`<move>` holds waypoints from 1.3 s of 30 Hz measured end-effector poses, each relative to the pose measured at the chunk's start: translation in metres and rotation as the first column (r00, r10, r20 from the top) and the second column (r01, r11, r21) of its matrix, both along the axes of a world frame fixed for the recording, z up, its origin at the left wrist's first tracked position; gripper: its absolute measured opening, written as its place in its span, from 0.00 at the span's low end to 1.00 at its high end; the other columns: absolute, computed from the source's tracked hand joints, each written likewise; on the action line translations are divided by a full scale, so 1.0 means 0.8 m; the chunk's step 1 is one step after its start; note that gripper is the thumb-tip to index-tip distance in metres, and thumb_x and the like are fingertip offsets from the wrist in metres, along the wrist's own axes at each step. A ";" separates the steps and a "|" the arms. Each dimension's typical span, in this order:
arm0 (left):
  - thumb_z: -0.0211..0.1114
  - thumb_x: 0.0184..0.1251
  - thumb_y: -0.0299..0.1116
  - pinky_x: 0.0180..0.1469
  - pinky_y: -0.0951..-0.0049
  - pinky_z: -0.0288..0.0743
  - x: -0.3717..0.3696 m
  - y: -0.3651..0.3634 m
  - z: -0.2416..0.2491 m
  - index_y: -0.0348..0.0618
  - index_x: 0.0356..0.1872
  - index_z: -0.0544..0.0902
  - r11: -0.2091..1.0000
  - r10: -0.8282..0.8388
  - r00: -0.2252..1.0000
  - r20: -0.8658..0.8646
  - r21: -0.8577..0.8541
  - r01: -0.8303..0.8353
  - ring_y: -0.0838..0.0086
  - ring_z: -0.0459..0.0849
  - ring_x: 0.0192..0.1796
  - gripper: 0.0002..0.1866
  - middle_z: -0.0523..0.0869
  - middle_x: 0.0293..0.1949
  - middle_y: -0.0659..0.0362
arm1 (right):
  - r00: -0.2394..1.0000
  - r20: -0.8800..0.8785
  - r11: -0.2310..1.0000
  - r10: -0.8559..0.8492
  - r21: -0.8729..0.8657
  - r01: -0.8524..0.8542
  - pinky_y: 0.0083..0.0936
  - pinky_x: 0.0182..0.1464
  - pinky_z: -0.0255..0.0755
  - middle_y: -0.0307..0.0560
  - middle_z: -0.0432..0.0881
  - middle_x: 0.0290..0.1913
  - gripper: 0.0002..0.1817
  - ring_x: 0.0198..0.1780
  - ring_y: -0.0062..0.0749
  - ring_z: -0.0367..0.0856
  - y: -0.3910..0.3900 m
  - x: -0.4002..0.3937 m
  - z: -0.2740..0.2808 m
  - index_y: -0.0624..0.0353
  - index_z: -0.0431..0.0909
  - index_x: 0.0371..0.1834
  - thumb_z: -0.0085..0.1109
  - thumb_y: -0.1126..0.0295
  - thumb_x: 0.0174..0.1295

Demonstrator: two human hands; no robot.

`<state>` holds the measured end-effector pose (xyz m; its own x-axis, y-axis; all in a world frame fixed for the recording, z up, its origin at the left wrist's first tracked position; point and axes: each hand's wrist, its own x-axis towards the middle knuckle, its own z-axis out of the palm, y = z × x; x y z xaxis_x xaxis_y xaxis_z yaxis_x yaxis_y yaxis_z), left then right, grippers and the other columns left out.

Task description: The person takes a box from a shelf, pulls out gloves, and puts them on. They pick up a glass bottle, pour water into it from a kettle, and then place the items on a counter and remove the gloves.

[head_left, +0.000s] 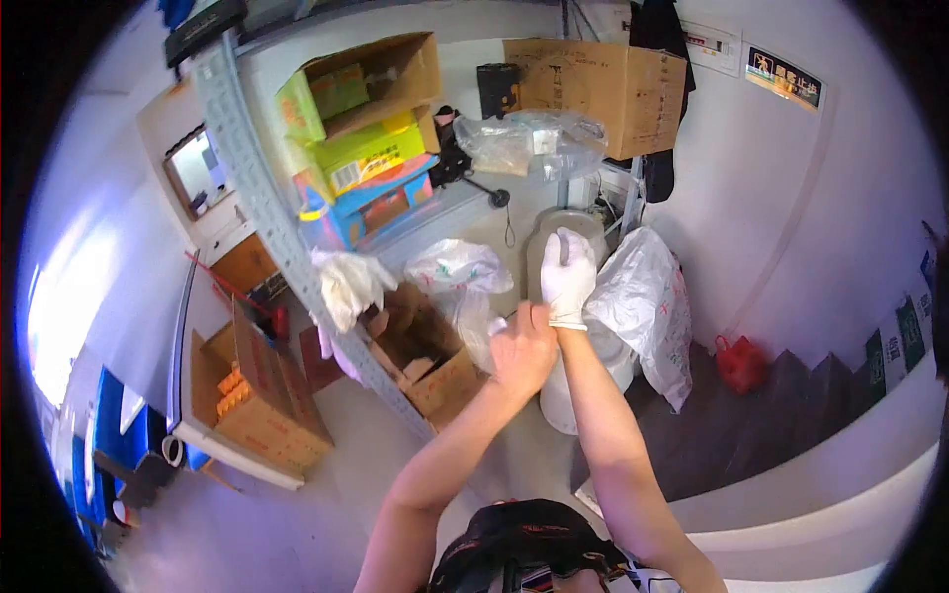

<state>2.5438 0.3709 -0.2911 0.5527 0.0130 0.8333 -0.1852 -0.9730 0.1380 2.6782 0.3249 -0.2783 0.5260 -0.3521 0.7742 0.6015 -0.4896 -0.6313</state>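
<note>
My bare left hand (524, 351) is closed, its fingers pinching the cuff of a white glove (567, 308) at my right wrist. A small white bit shows beside the left knuckles; I cannot make out what it is. My right hand (568, 269) wears that glove, with its fingers curled together and nothing visible in them. Below and behind the gloved hand stand pale round buckets (561, 410), partly hidden by my arm. A crumpled white plastic bag (647, 311) hangs over their right side.
A metal shelf (425, 222) carries colourful boxes (371, 153), a large cardboard box (593, 89) and clear plastic wrap (534, 143). Under it sits an open carton (425, 366). Another carton (267, 405) lies left. Dark stairs (781, 425) and a red bag (741, 364) are right.
</note>
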 end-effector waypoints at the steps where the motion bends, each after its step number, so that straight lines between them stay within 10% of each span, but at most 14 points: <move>1: 0.64 0.50 0.27 0.24 0.61 0.76 0.019 -0.002 -0.005 0.44 0.38 0.75 0.998 -0.031 0.997 -0.067 -0.062 0.027 0.59 0.83 0.25 0.12 0.79 0.37 0.52 | 1.000 0.000 1.000 -0.016 0.004 0.016 0.41 0.50 0.73 0.52 0.84 0.42 0.13 0.45 0.51 0.81 -0.002 0.018 0.008 0.59 0.83 0.41 0.60 0.62 0.60; 4: 0.63 0.50 0.27 0.23 0.56 0.75 0.072 -0.012 -0.012 0.43 0.34 0.74 0.989 -0.075 0.986 -0.150 -0.136 0.054 0.54 0.82 0.24 0.10 0.79 0.30 0.52 | 0.999 -0.004 0.999 -0.034 0.000 0.034 0.34 0.52 0.73 0.50 0.85 0.42 0.14 0.45 0.43 0.83 -0.003 0.075 0.017 0.63 0.82 0.44 0.61 0.63 0.62; 5: 0.63 0.50 0.27 0.22 0.56 0.74 0.091 -0.015 -0.010 0.43 0.33 0.73 0.990 -0.069 0.989 -0.128 -0.129 0.053 0.54 0.82 0.23 0.09 0.79 0.29 0.52 | 0.968 -0.042 0.935 0.246 0.273 -0.226 0.31 0.53 0.72 0.48 0.85 0.42 0.15 0.46 0.37 0.82 0.003 0.101 0.022 0.65 0.81 0.45 0.60 0.64 0.63; 7: 0.62 0.51 0.27 0.21 0.57 0.73 0.120 -0.012 0.010 0.43 0.28 0.73 0.993 -0.057 0.995 -0.085 -0.106 0.048 0.55 0.82 0.22 0.06 0.78 0.26 0.52 | 0.795 0.035 0.621 0.605 0.603 -0.500 0.22 0.54 0.70 0.43 0.84 0.41 0.15 0.46 0.25 0.79 0.010 0.146 0.036 0.71 0.80 0.45 0.58 0.66 0.68; 10: 0.62 0.50 0.26 0.20 0.60 0.72 0.149 0.004 0.022 0.44 0.28 0.75 0.997 -0.076 0.988 -0.132 -0.007 0.075 0.58 0.81 0.21 0.05 0.79 0.26 0.55 | 0.670 0.250 0.377 0.699 0.667 -0.642 0.22 0.53 0.69 0.43 0.85 0.42 0.14 0.43 0.25 0.79 0.029 0.208 0.097 0.71 0.82 0.44 0.56 0.67 0.69; 15: 0.63 0.47 0.21 0.24 0.71 0.75 0.186 0.054 0.062 0.43 0.32 0.79 0.924 -0.348 0.935 -0.063 -0.193 0.331 0.67 0.82 0.27 0.10 0.82 0.34 0.56 | 0.635 0.303 0.572 0.711 0.277 -0.772 0.22 0.54 0.72 0.45 0.86 0.43 0.14 0.47 0.27 0.81 0.081 0.331 0.232 0.67 0.83 0.45 0.55 0.66 0.68; 22: 0.64 0.48 0.21 0.24 0.72 0.71 0.205 0.121 0.091 0.43 0.33 0.80 0.994 0.044 0.999 -0.026 -0.102 -0.046 0.68 0.81 0.25 0.09 0.82 0.32 0.57 | 0.365 -0.214 0.316 0.906 -0.232 -0.920 0.30 0.54 0.72 0.56 0.84 0.49 0.26 0.49 0.38 0.82 0.279 0.516 0.319 0.66 0.78 0.56 0.63 0.57 0.60; 24: 0.64 0.48 0.22 0.24 0.72 0.70 0.193 0.127 0.089 0.44 0.33 0.80 0.981 0.163 0.986 -0.031 -0.103 -0.165 0.68 0.81 0.25 0.09 0.82 0.31 0.57 | 0.648 -0.277 0.426 0.710 -0.564 -0.708 0.35 0.59 0.70 0.57 0.81 0.55 0.32 0.55 0.45 0.79 0.350 0.534 0.312 0.64 0.74 0.60 0.64 0.53 0.57; 26: 0.64 0.48 0.22 0.24 0.73 0.69 0.177 0.128 0.093 0.44 0.33 0.80 0.955 0.285 0.954 -0.090 -0.063 -0.291 0.70 0.81 0.25 0.09 0.83 0.30 0.58 | 0.573 -0.240 0.320 0.784 -0.635 -0.704 0.38 0.63 0.68 0.55 0.78 0.59 0.36 0.58 0.47 0.77 0.402 0.545 0.304 0.63 0.73 0.61 0.63 0.47 0.56; 28: 0.64 0.47 0.21 0.25 0.74 0.69 0.161 0.129 0.089 0.45 0.34 0.80 0.914 0.390 0.918 -0.076 -0.085 -0.396 0.70 0.81 0.24 0.11 0.82 0.30 0.60 | 0.440 -0.330 0.083 0.835 -0.715 -0.694 0.35 0.65 0.65 0.56 0.78 0.59 0.38 0.61 0.45 0.75 0.438 0.544 0.297 0.65 0.72 0.62 0.62 0.46 0.57; 29: 0.64 0.46 0.21 0.24 0.75 0.69 0.151 0.128 0.084 0.45 0.34 0.80 0.892 0.436 0.896 -0.086 -0.092 -0.443 0.70 0.81 0.24 0.12 0.82 0.30 0.60 | 0.201 -0.702 -0.129 0.683 -0.387 -0.913 0.34 0.68 0.62 0.56 0.75 0.63 0.39 0.65 0.43 0.70 0.439 0.533 0.297 0.68 0.69 0.64 0.62 0.47 0.59; 34: 0.66 0.53 0.28 0.22 0.67 0.74 0.093 0.106 0.053 0.43 0.39 0.79 0.713 0.653 0.736 -0.178 -0.182 -0.677 0.66 0.81 0.25 0.11 0.79 0.32 0.58 | -0.095 -0.658 -0.556 0.747 -0.540 -0.632 0.35 0.67 0.62 0.55 0.74 0.62 0.37 0.65 0.43 0.70 0.533 0.206 0.270 0.67 0.69 0.64 0.62 0.49 0.59; 39: 0.64 0.52 0.25 0.21 0.65 0.72 0.052 0.073 0.008 0.45 0.39 0.78 0.524 0.768 0.606 -0.206 -0.342 -0.780 0.65 0.80 0.24 0.11 0.77 0.28 0.59 | -0.263 -0.542 -0.593 0.798 -0.627 -0.506 0.37 0.66 0.62 0.55 0.73 0.62 0.36 0.64 0.44 0.69 0.471 0.077 0.250 0.66 0.69 0.64 0.64 0.52 0.58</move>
<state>2.5852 0.4294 -0.2846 0.1956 0.7382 0.6456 0.6253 -0.6010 0.4978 2.7399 0.7016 -0.0780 -0.5960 0.7130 0.3692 0.6078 0.7011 -0.3728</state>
